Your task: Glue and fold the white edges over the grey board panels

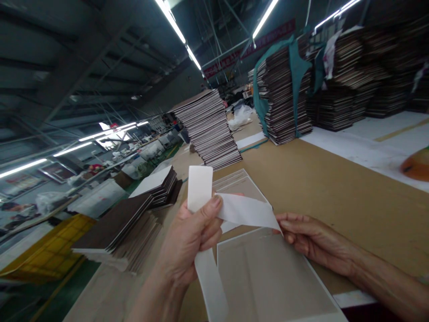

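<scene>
My left hand is closed around white paper-like strips, thumb on top. One stiff-looking white piece stands up from this grip, and another white length hangs below it. Between my hands stretches a white strip, slightly curved; whether these pieces join inside my fist is hidden. The fingertips of my right hand pinch the strip's far end. Beneath both hands lies a greyish-beige flat panel with white edges. Further up the table, similar panels overlap.
A tall stack of boards rises behind the panels. Dark boards are piled at the left edge of the brown table. Farther right stand a teal-tied stack and more boards. A yellow container is at lower left.
</scene>
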Motion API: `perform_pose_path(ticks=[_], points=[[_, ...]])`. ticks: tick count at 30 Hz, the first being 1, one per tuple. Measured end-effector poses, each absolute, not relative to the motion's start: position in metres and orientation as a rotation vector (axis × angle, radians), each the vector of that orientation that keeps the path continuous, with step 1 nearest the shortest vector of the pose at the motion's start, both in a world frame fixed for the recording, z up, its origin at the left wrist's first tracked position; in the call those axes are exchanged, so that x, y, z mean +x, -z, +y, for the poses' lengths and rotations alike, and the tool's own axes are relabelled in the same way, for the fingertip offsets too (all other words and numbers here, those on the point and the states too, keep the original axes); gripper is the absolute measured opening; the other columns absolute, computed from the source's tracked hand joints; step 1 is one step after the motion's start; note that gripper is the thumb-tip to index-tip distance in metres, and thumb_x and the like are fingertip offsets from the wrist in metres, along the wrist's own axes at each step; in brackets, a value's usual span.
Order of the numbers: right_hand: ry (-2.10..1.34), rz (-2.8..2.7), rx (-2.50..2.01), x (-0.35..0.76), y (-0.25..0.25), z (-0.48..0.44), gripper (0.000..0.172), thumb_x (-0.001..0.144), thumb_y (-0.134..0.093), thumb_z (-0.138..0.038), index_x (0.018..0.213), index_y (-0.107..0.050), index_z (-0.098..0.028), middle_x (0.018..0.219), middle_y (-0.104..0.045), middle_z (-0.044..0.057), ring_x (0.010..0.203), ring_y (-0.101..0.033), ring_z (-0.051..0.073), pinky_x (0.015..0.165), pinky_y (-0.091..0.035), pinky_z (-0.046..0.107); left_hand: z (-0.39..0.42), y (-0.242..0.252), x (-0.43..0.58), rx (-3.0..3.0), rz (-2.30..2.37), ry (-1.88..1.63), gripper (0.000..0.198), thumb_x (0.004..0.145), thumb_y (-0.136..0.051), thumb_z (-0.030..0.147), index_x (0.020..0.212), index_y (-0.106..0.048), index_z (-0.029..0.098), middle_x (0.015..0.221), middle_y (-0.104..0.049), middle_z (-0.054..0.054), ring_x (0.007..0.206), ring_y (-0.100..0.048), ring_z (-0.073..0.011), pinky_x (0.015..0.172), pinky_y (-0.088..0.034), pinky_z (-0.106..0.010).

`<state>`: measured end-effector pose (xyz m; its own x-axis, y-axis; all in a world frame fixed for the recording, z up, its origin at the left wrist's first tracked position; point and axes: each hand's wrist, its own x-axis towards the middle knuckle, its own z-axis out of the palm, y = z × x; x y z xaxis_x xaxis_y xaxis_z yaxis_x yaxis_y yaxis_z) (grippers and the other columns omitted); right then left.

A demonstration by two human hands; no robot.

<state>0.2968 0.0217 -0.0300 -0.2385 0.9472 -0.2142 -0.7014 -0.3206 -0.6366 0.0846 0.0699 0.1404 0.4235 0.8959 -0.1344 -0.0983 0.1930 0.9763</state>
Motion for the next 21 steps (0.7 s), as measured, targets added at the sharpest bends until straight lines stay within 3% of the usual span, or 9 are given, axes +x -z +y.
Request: perform_pose_path(ticks=[10, 21], points=[[-1.694, -0.424, -0.807, 0.301, 0.024, 0.021, 0.029, 0.066, -0.087, -0.022, 0.091, -0.071, -0.016, 0.072, -0.060, -0.004, 0.054, -0.053, 0.002, 0.050, -0.046, 0.010, 0.076, -0.129, 0.065, 1.196, 0.951, -0.814, 0.028, 0.079, -0.074, 0.033, 0.092, -0.070, 0.009, 0.052, -0.019, 0.012, 0.044, -0.006, -0.0006, 0.035, -0.009, -0.011], [-1.635, -0.536, -1.087, 0.308, 0.021, 0.019, 0.030, 0.059, -0.091, -0.032, 0.074, -0.072, -0.015, 0.066, -0.057, -0.002, 0.058, -0.050, 0.005, 0.054, -0.047, 0.013, 0.076, -0.069, 0.018, 1.063, 1.254, -0.858, 0.043, 0.071, -0.081, 0.041, 0.086, -0.049, 0.017, 0.055, -0.027, 0.013, 0.047, -0.012, -0.0017, 0.040, -0.010, -0.014]])
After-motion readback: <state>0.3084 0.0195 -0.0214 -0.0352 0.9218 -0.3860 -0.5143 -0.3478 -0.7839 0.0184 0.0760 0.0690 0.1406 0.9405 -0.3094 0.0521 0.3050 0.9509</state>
